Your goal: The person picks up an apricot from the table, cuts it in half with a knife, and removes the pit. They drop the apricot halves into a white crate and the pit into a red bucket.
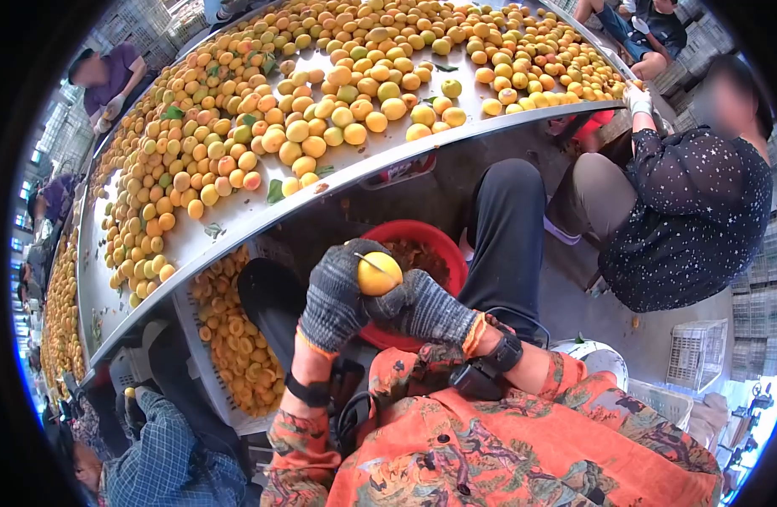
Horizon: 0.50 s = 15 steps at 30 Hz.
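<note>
Both of my hands wear grey knit gloves with orange cuffs and meet in front of my body. A yellow apricot [380,274] sits between them, with a thin dark line across its upper left side. My left hand [338,291] is closed around its left side. My right hand [422,306] is closed against its lower right, and its fingertips are partly hidden. Just beyond and below the hands stands a red basin [456,253] with brownish bits inside.
A metal table [338,182] heaped with apricots curves across the top. A white crate [194,325] of halved apricots stands at the left. Co-workers sit at the right [684,203], lower left [169,448] and beyond the table. A white bucket [604,355] and an empty-looking crate [697,355] are at the right.
</note>
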Motion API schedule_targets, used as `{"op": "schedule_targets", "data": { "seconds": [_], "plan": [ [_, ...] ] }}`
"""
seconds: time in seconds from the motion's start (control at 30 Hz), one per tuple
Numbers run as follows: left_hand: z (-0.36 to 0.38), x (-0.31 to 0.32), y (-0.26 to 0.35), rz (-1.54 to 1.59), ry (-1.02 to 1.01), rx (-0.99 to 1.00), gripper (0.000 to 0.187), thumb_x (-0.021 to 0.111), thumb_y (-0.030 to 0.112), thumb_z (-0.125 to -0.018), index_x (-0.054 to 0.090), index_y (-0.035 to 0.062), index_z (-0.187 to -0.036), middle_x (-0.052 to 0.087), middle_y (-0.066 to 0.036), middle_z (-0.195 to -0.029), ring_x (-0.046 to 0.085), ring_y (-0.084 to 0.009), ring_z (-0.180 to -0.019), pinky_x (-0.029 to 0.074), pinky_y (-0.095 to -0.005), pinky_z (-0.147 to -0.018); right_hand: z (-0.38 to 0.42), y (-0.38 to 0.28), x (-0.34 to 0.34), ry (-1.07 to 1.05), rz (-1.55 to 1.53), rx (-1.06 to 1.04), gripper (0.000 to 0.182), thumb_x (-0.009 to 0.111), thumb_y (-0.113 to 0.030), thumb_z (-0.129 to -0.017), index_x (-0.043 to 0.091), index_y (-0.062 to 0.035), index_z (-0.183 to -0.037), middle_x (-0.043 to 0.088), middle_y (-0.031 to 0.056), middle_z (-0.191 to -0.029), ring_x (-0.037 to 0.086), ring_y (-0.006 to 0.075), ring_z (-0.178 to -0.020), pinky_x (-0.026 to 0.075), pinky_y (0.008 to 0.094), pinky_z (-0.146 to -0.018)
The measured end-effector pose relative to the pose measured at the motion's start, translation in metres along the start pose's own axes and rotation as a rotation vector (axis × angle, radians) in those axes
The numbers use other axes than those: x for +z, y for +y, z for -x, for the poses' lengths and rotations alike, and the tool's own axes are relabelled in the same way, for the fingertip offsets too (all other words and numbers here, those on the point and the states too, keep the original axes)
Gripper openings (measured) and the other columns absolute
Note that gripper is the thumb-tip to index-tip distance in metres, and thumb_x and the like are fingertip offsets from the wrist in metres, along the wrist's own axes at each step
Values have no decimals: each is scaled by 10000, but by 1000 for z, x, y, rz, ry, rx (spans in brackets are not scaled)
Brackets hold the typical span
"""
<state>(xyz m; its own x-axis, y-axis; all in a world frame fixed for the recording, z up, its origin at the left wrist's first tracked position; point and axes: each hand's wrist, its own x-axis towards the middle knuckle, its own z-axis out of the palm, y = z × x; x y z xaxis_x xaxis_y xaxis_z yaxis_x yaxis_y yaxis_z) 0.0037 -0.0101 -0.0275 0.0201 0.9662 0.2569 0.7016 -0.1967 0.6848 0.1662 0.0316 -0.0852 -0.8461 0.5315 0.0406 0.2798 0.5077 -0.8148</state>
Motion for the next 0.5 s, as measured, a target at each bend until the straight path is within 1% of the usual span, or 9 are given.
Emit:
{"op": "schedule_targets", "data": {
  "seconds": [0.07,0.13,0.17,0.2,0.27,0.3,0.33,0.4,0.5],
  "plan": [
    [-3,-2,2,-153,-20,34,488,844,242,-638,602,75,-1029,673,-59,-971,650,-183,-911,520,-305,-801,-3,15,15,106,-96,-84,83,522,-135,-833,590,-109,-795,587,62,-706,570,258,-666,409,366,-576],
    [-2,6,-3,409,-44,-86,525,852,240,-629,600,54,-1049,671,-72,-979,637,-196,-968,510,-323,-833,-3,7,8,168,-51,-172,76,540,-141,-832,592,-98,-796,598,59,-707,584,262,-671,420,368,-588],
    [2,20,7,866,74,-122,538,779,356,-730,581,18,-1098,662,-85,-989,623,-204,-1000,495,-316,-858,-1,-8,-2,191,-240,-28,82,581,-157,-823,602,-78,-828,627,69,-756,607,272,-717,444,378,-622],
    [3,28,9,865,74,-111,538,779,356,-730,581,18,-1098,662,-85,-989,623,-204,-1000,495,-316,-858,-1,-17,-10,217,-425,114,124,622,-173,-814,612,-58,-860,656,80,-805,630,282,-763,469,389,-656],
    [7,40,10,1298,164,-313,592,651,438,-854,506,-1,-1224,628,-104,-1114,599,-169,-997,486,-303,-857,-2,-15,-14,191,-420,153,247,694,-205,-781,617,-25,-932,675,124,-881,649,305,-813,500,396,-699],
    [17,40,16,1146,106,-313,586,556,440,-919,459,-22,-1267,622,-120,-1116,593,-163,-982,482,-302,-860,-3,-19,-13,292,-438,86,237,688,-192,-784,617,-28,-939,670,138,-876,648,308,-800,504,393,-691],
    [19,43,19,1156,107,-316,586,556,440,-919,459,-22,-1267,622,-120,-1116,593,-163,-982,482,-302,-860,-2,-23,-13,389,-455,21,229,682,-179,-786,618,-31,-947,666,152,-870,647,311,-788,508,391,-683],
    [19,49,29,919,264,-381,584,451,511,-939,521,-16,-1180,643,-105,-1018,604,-155,-909,487,-279,-801,0,-27,-14,367,-439,44,197,667,-146,-785,615,-39,-941,665,148,-872,647,298,-821,508,394,-714],
    [18,38,23,840,237,-332,434,575,360,-904,510,6,-1147,646,-97,-976,611,-130,-861,505,-267,-752,2,-31,-17,254,-353,47,147,641,-121,-789,615,-55,-917,660,120,-835,642,293,-822,501,395,-708]
  ]
}}
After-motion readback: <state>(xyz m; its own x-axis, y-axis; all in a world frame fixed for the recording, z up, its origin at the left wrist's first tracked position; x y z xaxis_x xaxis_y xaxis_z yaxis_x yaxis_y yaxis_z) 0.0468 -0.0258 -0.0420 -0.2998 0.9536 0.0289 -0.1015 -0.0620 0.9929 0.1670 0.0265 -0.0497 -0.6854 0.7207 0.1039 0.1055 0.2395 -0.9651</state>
